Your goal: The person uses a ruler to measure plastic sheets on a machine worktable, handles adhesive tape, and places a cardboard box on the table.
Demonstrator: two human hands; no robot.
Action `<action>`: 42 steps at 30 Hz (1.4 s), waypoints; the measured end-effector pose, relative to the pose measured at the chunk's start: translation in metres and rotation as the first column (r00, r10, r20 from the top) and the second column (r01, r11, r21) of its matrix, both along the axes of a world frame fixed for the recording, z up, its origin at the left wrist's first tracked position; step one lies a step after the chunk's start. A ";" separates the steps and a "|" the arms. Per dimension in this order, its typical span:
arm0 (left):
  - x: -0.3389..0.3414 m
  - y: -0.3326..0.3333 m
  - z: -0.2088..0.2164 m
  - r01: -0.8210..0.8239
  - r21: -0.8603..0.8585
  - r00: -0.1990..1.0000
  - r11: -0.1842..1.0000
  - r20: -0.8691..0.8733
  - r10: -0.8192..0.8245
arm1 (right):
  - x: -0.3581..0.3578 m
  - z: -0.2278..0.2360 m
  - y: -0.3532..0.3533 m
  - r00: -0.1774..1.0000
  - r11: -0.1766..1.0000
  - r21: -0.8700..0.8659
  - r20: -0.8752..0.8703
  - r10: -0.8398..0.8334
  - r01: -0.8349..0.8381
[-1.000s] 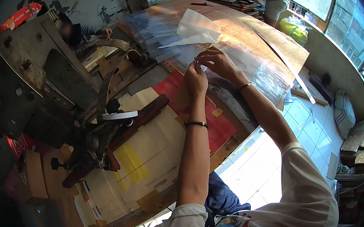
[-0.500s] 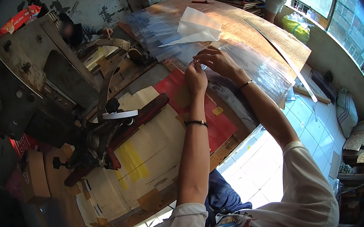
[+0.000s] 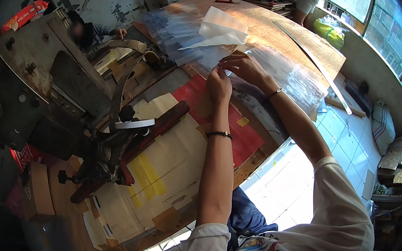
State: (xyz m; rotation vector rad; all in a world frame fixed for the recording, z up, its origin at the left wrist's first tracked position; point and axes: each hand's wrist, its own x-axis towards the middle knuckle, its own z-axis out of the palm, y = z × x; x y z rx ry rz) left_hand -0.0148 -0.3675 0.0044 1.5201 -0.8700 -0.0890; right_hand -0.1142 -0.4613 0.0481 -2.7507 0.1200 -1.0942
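Observation:
My left hand (image 3: 218, 85) is closed in a pinch, its fingertips meeting those of my right hand (image 3: 245, 68). The fingers of the right hand are bent and drawn together as well. A tiny glint shows between the two, but what they hold is too small to make out. Both hands are above the near edge of a pile of clear plastic sheets (image 3: 284, 76). Below the left wrist lies a red sheet (image 3: 245, 143). Beyond the hands, a translucent white sheet (image 3: 224, 26) rests folded over the plastic.
Left of me stands a dark metal machine (image 3: 31, 70), with a clamp-like bar (image 3: 155, 135) and a white tape roll (image 3: 134, 124) over a taped cardboard-covered board (image 3: 170, 158). A long metal strip (image 3: 309, 56) overhangs the table (image 3: 268, 18). Two other people are farther off.
Hands and arms keep nearly the same pose, fingertips still together. The whole view has shifted slightly.

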 end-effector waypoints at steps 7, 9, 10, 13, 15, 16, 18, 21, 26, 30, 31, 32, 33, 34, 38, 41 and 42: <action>-0.002 0.004 0.001 -0.003 0.024 1.000 1.000 0.005 0.003 | -0.001 0.001 0.006 0.999 0.998 0.058 0.021 -0.025 0.024; -0.005 0.004 0.003 -0.011 0.016 1.000 1.000 0.014 0.011 | -0.001 -0.002 -0.001 1.000 0.999 0.035 0.022 -0.019 0.018; -0.006 0.005 0.004 -0.012 0.016 1.000 1.000 0.013 0.012 | -0.001 -0.005 -0.004 1.000 0.999 0.035 0.021 -0.018 0.018; -0.008 0.007 0.007 -0.021 0.001 1.000 1.000 0.012 0.021 | -0.001 -0.007 -0.009 1.000 1.000 0.027 0.021 0.000 -0.001; -0.009 0.007 0.009 -0.007 -0.017 1.000 1.000 -0.031 0.006 | -0.002 -0.007 -0.009 1.000 1.000 -0.013 0.026 -0.016 0.016; -0.008 0.007 0.010 -0.005 -0.013 0.999 1.000 -0.033 0.005 | -0.001 -0.006 -0.009 1.000 1.000 -0.009 0.024 -0.017 0.018; -0.007 0.009 0.013 0.026 0.033 0.999 0.999 -0.032 -0.025 | 0.001 -0.004 -0.006 0.997 0.998 0.044 0.059 -0.049 0.046; -0.002 0.007 0.008 0.019 0.043 0.999 0.999 -0.038 -0.017 | 0.004 -0.006 -0.002 0.997 0.996 0.083 0.067 -0.033 0.028; -0.006 0.006 0.008 0.011 0.026 0.998 1.000 -0.059 -0.009 | 0.000 -0.006 -0.007 0.997 0.999 0.025 0.057 -0.050 0.049; -0.006 0.006 0.008 -0.009 0.003 0.998 1.000 -0.058 0.009 | 0.000 -0.007 -0.006 0.997 0.998 0.010 0.040 -0.065 0.064; -0.006 0.006 0.008 -0.008 0.005 0.998 1.000 -0.060 0.009 | 0.000 -0.007 -0.005 0.997 0.998 0.012 0.038 -0.065 0.064; -0.004 0.006 0.008 -0.005 0.027 0.999 1.000 -0.054 0.006 | 0.001 -0.007 -0.005 0.997 0.997 0.019 0.038 -0.071 0.071; -0.003 0.005 0.008 -0.001 0.051 0.999 0.999 -0.047 0.003 | 0.001 -0.007 -0.004 0.996 0.997 0.026 0.038 -0.078 0.077; -0.003 0.005 0.008 -0.001 0.052 0.999 0.999 -0.047 0.003 | 0.001 -0.008 -0.004 0.996 0.997 0.028 0.037 -0.078 0.077; -0.002 0.004 0.007 0.014 0.068 0.997 0.998 -0.073 -0.009 | 0.002 -0.007 -0.004 0.997 0.999 0.021 0.051 -0.049 0.048; -0.003 0.004 0.008 0.015 0.054 0.997 0.998 -0.070 -0.012 | 0.000 -0.006 -0.007 0.998 0.999 0.032 0.051 -0.042 0.041; -0.002 0.003 0.007 0.015 0.049 0.998 0.999 -0.063 -0.012 | 0.001 -0.006 -0.007 0.998 0.999 0.040 0.044 -0.035 0.034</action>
